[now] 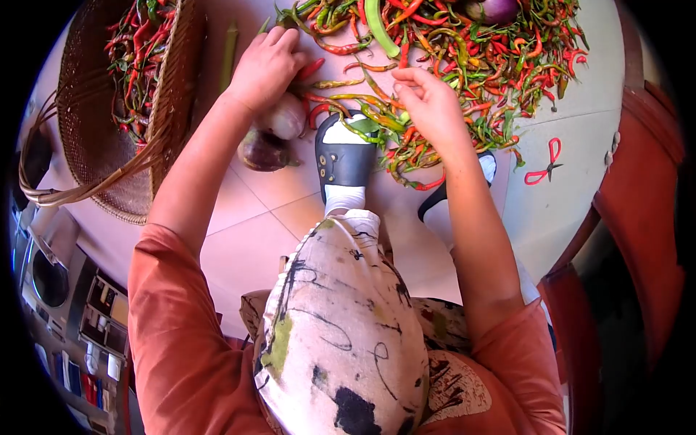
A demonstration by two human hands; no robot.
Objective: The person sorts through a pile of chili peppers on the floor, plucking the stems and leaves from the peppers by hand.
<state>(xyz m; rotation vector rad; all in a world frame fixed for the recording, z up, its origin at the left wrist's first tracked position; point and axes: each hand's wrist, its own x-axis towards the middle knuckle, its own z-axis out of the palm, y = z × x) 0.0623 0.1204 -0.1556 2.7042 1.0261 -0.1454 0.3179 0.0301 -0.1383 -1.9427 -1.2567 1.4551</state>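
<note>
My left hand [267, 67] is closed, its curled fingers facing down over the floor. What they hold, if anything, is hidden; a red chili pepper [312, 69] shows beside the thumb. Just below that hand lie a pale purple eggplant [287, 117] and a darker eggplant [262, 150]. Over the near-left edge of a large heap of red and green chili peppers [493, 61] is my right hand [429, 101]. Its index finger and thumb are slightly apart, with nothing visible between them.
A wicker basket [83, 156] with red chilies inside stands at left. Red-handled scissors [547, 165] lie on the tiles at right. A long green vegetable [378, 29] and a purple eggplant [493, 10] rest on the heap. My dark shoe [346, 163] touches its near edge.
</note>
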